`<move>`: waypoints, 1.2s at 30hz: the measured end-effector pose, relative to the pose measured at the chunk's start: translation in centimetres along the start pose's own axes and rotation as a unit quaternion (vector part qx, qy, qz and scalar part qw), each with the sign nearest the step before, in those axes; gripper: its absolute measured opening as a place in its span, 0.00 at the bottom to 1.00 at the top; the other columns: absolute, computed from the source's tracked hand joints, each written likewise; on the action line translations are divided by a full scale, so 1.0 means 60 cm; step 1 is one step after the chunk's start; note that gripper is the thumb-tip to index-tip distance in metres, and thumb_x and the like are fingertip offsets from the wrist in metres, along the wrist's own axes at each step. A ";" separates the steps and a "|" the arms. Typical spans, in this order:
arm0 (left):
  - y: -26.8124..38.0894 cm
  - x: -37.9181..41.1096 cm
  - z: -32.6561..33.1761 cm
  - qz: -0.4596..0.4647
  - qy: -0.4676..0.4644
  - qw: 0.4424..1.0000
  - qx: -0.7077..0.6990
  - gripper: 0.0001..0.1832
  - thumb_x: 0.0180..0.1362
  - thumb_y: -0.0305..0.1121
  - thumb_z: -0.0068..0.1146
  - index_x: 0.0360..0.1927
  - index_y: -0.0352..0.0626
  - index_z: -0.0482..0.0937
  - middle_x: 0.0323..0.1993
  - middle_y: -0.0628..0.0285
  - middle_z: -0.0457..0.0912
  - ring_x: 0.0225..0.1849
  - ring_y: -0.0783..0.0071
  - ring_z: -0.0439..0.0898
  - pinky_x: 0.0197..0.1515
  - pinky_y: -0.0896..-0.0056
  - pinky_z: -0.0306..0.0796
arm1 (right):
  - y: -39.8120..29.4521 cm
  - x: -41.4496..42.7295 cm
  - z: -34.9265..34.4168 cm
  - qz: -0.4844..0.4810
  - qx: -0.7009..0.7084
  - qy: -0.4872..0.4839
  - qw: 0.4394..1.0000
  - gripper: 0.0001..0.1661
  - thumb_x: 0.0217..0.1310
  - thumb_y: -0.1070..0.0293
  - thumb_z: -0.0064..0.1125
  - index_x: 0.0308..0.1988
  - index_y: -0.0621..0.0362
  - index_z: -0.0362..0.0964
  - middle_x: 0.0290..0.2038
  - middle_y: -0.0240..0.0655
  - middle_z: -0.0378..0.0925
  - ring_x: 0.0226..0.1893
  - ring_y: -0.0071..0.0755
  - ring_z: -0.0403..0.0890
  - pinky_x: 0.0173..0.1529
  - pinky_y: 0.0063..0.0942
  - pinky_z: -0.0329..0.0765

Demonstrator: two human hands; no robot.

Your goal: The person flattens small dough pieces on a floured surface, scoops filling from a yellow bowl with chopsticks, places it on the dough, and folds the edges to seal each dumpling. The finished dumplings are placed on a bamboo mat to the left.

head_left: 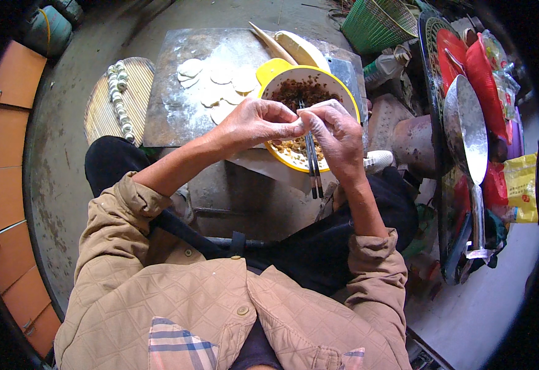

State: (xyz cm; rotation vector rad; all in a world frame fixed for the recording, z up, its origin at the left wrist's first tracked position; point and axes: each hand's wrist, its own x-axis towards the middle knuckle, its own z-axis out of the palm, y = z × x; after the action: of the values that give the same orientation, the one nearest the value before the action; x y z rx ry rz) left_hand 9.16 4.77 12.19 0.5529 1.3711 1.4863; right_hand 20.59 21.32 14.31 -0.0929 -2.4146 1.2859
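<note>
My left hand (256, 122) and my right hand (339, 138) meet above a yellow-rimmed bowl (355, 107), fingertips pinched together. Between them is a small piece of pale dough (302, 125), mostly hidden by the fingers. Flour whitens my right fingers. Chopped dark filling (292, 90) lies in the bowl, with black chopsticks (313, 164) resting over its near rim. To the left, several round dough wrappers (222, 74) lie on a floured board (167, 101). Rows of filled dumplings (120, 108) sit on a round slatted tray (99, 106).
Behind the bowl are a tapered wooden rolling pin (274, 42), a long pale object (302, 49) and a flat metal blade (339, 74). A green basket (376, 25) stands farther back. At right, a large metal ladle (467, 125) leans near red items. Orange cabinets (1, 138) line the left.
</note>
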 end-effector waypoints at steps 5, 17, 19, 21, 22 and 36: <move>-0.004 -0.001 0.000 -0.010 0.003 1.000 -0.002 0.16 0.58 0.40 0.67 0.44 0.38 0.83 0.37 0.62 0.85 0.40 0.78 0.83 0.46 0.75 0.77 | -0.008 0.001 0.003 -0.007 -0.046 -0.006 0.999 0.03 0.60 0.76 0.62 0.34 0.65 0.78 0.31 0.42 0.78 0.31 0.37 0.82 0.36 0.30 0.79; 0.005 -0.008 0.001 -0.039 -0.026 0.995 -0.084 0.17 0.59 0.41 0.66 0.45 0.38 0.83 0.37 0.61 0.85 0.39 0.74 0.83 0.47 0.70 0.78 | 0.003 -0.001 0.014 -0.088 -0.116 0.019 0.989 0.04 0.61 0.76 0.59 0.31 0.63 0.71 0.28 0.45 0.73 0.29 0.50 0.77 0.33 0.41 0.74; 0.001 -0.005 -0.002 -0.044 -0.028 0.995 -0.083 0.17 0.59 0.40 0.66 0.44 0.39 0.84 0.38 0.61 0.85 0.39 0.74 0.83 0.47 0.70 0.78 | 0.003 0.000 0.015 -0.091 -0.124 0.019 0.988 0.05 0.60 0.76 0.60 0.31 0.63 0.72 0.29 0.45 0.73 0.29 0.50 0.77 0.33 0.41 0.74; 0.001 -0.003 -0.004 -0.043 -0.021 0.997 -0.064 0.16 0.59 0.40 0.66 0.44 0.39 0.84 0.38 0.61 0.85 0.39 0.74 0.83 0.47 0.70 0.78 | 0.004 0.001 0.016 -0.098 -0.136 0.019 0.986 0.04 0.60 0.76 0.60 0.32 0.63 0.72 0.29 0.45 0.73 0.30 0.49 0.78 0.33 0.41 0.74; 0.001 -0.003 -0.005 -0.042 -0.018 0.997 -0.055 0.16 0.59 0.40 0.66 0.44 0.39 0.84 0.38 0.61 0.85 0.39 0.74 0.83 0.47 0.70 0.78 | 0.007 0.001 0.015 -0.102 -0.133 0.020 0.986 0.04 0.60 0.75 0.61 0.32 0.63 0.73 0.30 0.45 0.74 0.30 0.49 0.78 0.34 0.41 0.75; -0.010 0.007 -0.012 -0.038 0.001 0.998 -0.046 0.13 0.58 0.37 0.67 0.41 0.40 0.83 0.36 0.63 0.84 0.39 0.76 0.83 0.44 0.72 0.77 | 0.012 -0.001 0.011 -0.054 -0.144 -0.017 0.988 0.05 0.64 0.73 0.57 0.37 0.64 0.76 0.32 0.46 0.77 0.32 0.49 0.81 0.36 0.40 0.77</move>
State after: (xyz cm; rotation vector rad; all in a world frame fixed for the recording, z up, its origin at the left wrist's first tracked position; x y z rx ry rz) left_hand 8.61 4.74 11.32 0.4378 1.3041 1.4802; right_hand 20.29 21.23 13.38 -0.0193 -2.5807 0.8936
